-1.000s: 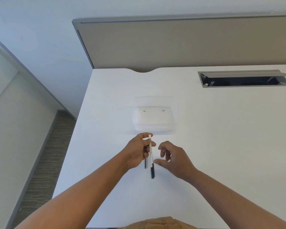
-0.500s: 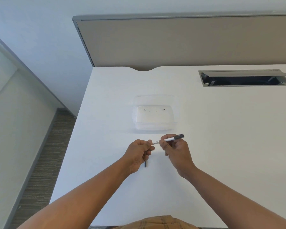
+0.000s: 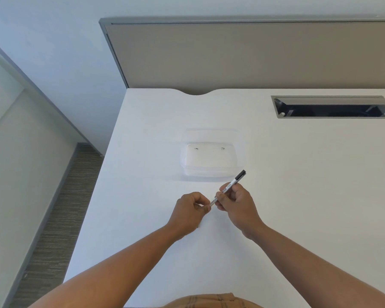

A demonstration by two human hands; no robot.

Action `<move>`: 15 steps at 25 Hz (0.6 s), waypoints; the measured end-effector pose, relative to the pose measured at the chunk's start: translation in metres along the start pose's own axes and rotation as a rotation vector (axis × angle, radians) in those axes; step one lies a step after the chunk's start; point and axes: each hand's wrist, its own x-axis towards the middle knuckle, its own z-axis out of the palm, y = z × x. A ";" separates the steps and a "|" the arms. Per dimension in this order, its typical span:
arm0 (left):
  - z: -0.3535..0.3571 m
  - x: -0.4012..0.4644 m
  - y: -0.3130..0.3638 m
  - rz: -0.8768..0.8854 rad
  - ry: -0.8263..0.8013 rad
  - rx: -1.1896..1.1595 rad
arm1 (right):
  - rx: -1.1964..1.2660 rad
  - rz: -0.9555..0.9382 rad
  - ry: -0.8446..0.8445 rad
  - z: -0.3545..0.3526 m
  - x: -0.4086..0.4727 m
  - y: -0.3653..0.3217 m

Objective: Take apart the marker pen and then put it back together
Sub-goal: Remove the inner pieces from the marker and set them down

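arms: bare, no sleeves | garment (image 3: 211, 301): tan plaid, at bottom edge

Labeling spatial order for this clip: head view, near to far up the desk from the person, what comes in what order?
Left hand and right hand on the marker pen → clear plastic container → cable tray opening → desk divider panel.

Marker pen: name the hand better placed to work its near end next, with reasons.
Left. The left hand already pinches the near end of the marker pen, while the right hand grips the barrel mid-length, steadying it.
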 end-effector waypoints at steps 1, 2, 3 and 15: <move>-0.003 0.001 -0.002 0.033 0.014 0.071 | -0.036 -0.021 0.028 -0.001 0.003 0.001; -0.006 0.003 -0.005 0.092 0.031 0.177 | -0.093 -0.046 0.045 -0.002 0.006 0.002; -0.010 0.005 -0.009 0.160 0.044 0.320 | -0.172 -0.077 0.045 -0.004 0.008 0.004; -0.033 0.028 -0.022 0.021 -0.315 1.070 | -0.706 -0.457 -0.101 0.000 0.025 0.018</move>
